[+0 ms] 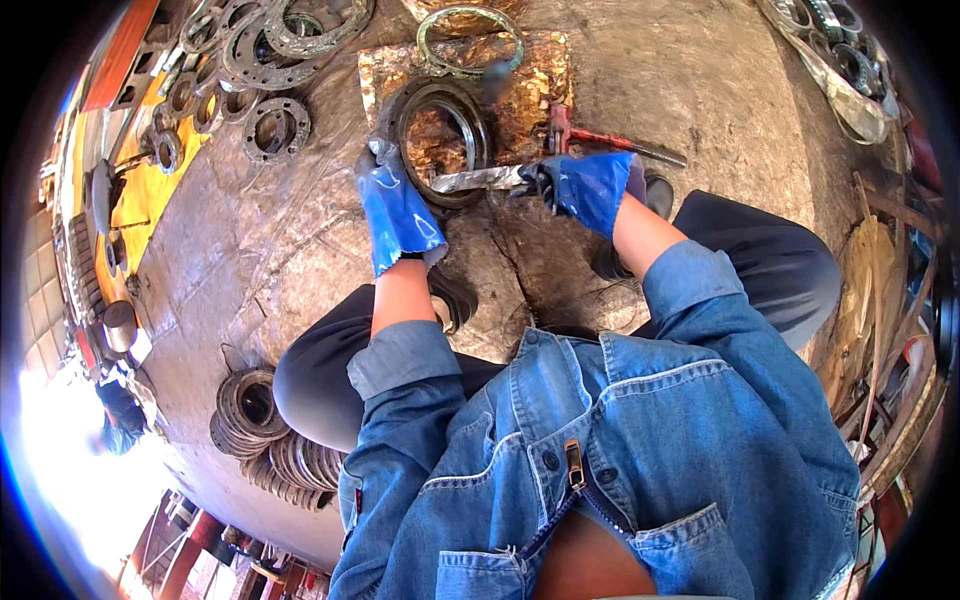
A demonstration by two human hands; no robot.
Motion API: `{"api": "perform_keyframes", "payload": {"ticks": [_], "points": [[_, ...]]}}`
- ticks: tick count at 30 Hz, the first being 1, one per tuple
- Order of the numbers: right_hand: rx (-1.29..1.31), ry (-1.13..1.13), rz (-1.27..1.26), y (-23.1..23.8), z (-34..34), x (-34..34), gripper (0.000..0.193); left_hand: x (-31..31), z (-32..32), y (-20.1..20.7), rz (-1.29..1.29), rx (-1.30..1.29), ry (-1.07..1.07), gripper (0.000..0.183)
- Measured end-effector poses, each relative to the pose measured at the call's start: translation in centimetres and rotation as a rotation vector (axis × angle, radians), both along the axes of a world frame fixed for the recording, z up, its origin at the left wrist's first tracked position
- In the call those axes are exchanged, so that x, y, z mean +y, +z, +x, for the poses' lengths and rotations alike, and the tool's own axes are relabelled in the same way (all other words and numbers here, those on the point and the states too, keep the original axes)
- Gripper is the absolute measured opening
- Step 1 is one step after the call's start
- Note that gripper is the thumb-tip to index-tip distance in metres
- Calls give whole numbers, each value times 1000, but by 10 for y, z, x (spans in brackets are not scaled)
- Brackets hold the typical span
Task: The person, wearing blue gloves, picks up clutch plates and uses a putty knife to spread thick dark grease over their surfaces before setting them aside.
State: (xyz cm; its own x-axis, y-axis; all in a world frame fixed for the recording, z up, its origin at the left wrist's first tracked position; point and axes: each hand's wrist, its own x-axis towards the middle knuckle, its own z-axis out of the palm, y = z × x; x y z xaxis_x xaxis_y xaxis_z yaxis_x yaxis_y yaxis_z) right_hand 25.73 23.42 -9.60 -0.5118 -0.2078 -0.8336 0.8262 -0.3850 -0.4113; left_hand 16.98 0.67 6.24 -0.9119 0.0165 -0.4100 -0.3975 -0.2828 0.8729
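My left hand (388,200), in a blue glove, is closed on the left side of a thick dark metal ring (483,140). The ring leans against a worn, rust-stained block (545,60). From the right, my right hand (580,188), also gloved in blue, grips a flat metal scraper-like blade (475,180). The blade's far end lies at the ring's lower inner edge. Fingers of the left glove are partly hidden by the ring. Just beyond the right hand, a hammer (560,130) with a red head and reddish handle rests beside the block.
A thin greenish ring (470,11) lies on the block. Several flanges (296,130) and rings are spread at the far left near a yellow sheet (140,205). Stacked metal rings (300,462) stand beside my left knee. More metal parts (850,65) sit at the far right.
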Motion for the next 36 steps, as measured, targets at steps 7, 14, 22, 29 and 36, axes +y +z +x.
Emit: {"api": "perform_keyframes", "payload": {"ticks": [7, 14, 22, 29, 36], "points": [[-157, 30, -21, 48, 28, -15, 20, -7, 4, -1, -53, -51, -21, 44], [-240, -158, 155, 60, -17, -6, 31, 1, 7, 12, -123, -13, -19, 45], [176, -97, 540, 35, -94, 23, 37, 6, 8, 14, -61, -8, -4, 45], [505, 715, 972, 172, -103, -10, 53, -6, -1, 0, -72, -74, -53, 40], [267, 754, 966, 175, -80, 16, 49, -2, 8, 24, 131, -130, 16, 37]]}}
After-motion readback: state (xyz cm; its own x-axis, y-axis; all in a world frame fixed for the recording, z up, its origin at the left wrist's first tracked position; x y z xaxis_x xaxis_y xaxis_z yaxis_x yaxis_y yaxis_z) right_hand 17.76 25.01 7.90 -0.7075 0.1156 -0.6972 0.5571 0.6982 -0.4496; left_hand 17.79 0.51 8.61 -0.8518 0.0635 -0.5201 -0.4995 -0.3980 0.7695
